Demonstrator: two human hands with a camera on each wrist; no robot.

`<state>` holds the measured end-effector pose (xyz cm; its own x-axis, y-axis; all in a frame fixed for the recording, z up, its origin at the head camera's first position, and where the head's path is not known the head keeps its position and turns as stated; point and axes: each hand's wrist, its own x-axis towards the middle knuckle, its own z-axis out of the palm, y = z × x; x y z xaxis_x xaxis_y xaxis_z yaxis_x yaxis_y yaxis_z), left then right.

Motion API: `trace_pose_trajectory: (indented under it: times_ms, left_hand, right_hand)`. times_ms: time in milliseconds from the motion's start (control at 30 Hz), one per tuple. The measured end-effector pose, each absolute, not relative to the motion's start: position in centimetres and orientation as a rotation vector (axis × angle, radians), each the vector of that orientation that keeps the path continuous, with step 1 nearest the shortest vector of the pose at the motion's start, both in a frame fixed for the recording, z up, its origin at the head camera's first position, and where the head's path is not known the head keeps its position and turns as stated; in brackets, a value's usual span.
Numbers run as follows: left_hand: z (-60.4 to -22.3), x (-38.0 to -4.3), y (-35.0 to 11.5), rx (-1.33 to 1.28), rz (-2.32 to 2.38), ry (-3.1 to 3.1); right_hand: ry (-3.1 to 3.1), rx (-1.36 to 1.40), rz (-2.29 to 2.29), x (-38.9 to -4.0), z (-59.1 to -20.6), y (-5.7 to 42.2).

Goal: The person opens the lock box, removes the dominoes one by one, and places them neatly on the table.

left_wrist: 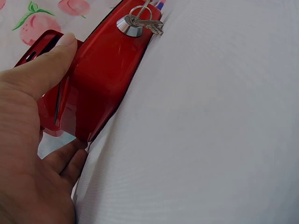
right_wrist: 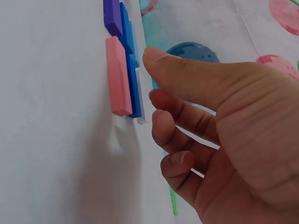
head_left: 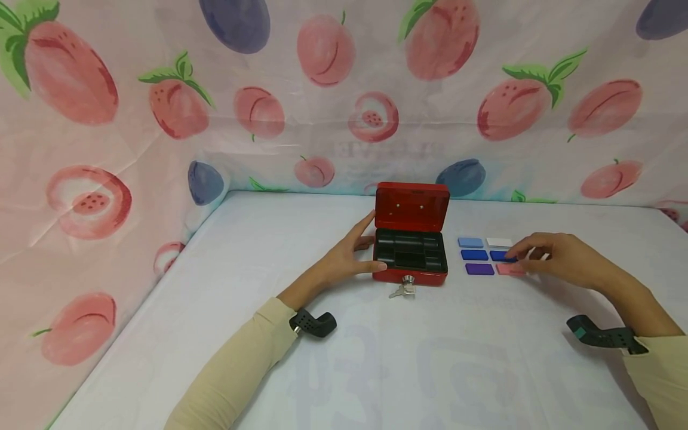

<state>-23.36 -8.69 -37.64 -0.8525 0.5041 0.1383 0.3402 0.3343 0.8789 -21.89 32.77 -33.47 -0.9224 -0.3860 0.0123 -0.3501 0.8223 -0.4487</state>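
Observation:
A red cash box (head_left: pixel 411 278) with a black compartment tray (head_left: pixel 411 249) stands with its lid (head_left: pixel 412 206) raised. Keys (left_wrist: pixel 150 24) hang on a ring at its front lock (left_wrist: pixel 129 25). My left hand (head_left: pixel 346 257) rests against the box's left side, thumb along the front rim and fingers spread toward the lid. Over the right end of a group of small flat blocks is my right hand (head_left: pixel 561 260), fingers loosely bent with nothing between them in the right wrist view. Its fingertips are near the right blue block (head_left: pixel 501 256) and the pink block (right_wrist: pixel 119 77).
The other blocks lie in rows right of the box: light blue block (head_left: pixel 470 242), white block (head_left: pixel 497 242), left blue block (head_left: pixel 474 255) and purple block (head_left: pixel 479 269). A white cloth (head_left: pixel 484 370) covers the table, and a fruit-print curtain (head_left: pixel 344 155) hangs behind.

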Motion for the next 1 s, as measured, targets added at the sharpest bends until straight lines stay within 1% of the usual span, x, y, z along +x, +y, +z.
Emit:
trace_pose_trajectory:
  times_ms: [167, 400, 667, 800, 1000]
  left_hand:
    - [-37.6, -23.3, -8.8, 0.777, 1.544, 2.428]
    - [-37.4, -23.2, -8.9, 0.764, 1.53, 2.439]
    - [-37.7, -23.2, -9.1, 0.761, 1.55, 2.427]
    - [-37.8, -23.4, -9.1, 0.768, 1.557, 2.406]
    - [-37.7, -23.2, -9.4, 0.694, 1.534, 2.414]
  right_hand:
    - [2.951, -0.642, -0.686, -21.9, -33.1, 32.7]
    - [2.975, -0.641, -0.701, -21.6, -32.4, 32.3]
    - [3.054, -0.759, -0.677, -21.5, -32.3, 31.4]
    - [3.081, -0.774, -0.685, -21.2, -32.2, 31.0]
    - [3.125, -0.832, -0.687, -20.8, -32.1, 30.1]
